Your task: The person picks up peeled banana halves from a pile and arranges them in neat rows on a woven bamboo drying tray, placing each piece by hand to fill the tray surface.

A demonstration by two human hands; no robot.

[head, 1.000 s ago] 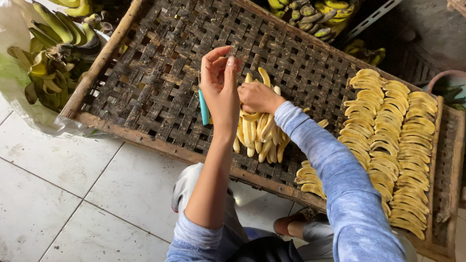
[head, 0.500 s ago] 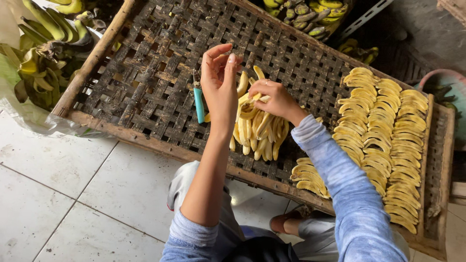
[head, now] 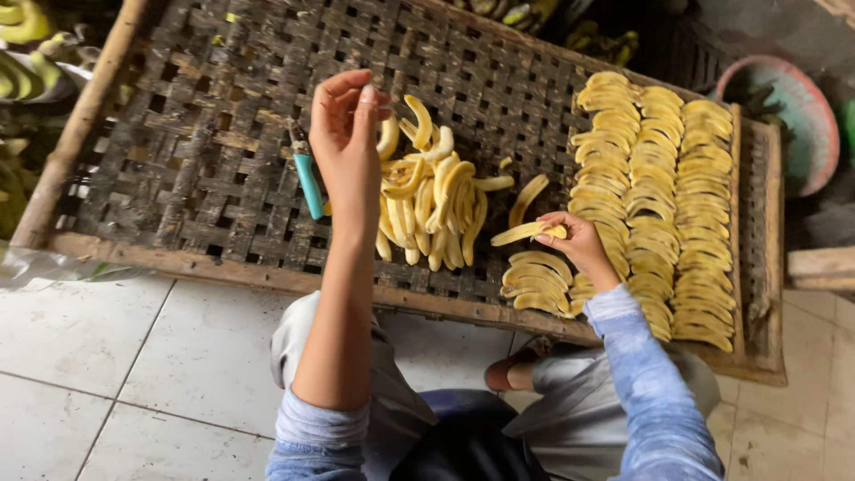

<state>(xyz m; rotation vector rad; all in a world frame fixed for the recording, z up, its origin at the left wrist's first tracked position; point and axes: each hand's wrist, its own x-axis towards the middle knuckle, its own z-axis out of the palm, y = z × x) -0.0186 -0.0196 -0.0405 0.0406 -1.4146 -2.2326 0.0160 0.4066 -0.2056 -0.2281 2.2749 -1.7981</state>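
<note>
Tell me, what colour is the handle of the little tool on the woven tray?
Teal-blue handle, seen in the head view.

The left hand (head: pixel 346 134) hides part of the turquoise-handled tool (head: pixel 307 181) behind it.

A dark woven bamboo tray (head: pixel 205 134) fills the upper frame; a loose pile of peeled bananas (head: pixel 432 200) lies centre; neat banana rows (head: pixel 663 187) at right; a teal-handled tool (head: pixel 308 178) left of centre.

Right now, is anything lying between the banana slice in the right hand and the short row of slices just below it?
Nothing visible. The right hand holds the banana slice over bare woven tray, just above the short row; the loose pile lies off to the left.
</note>
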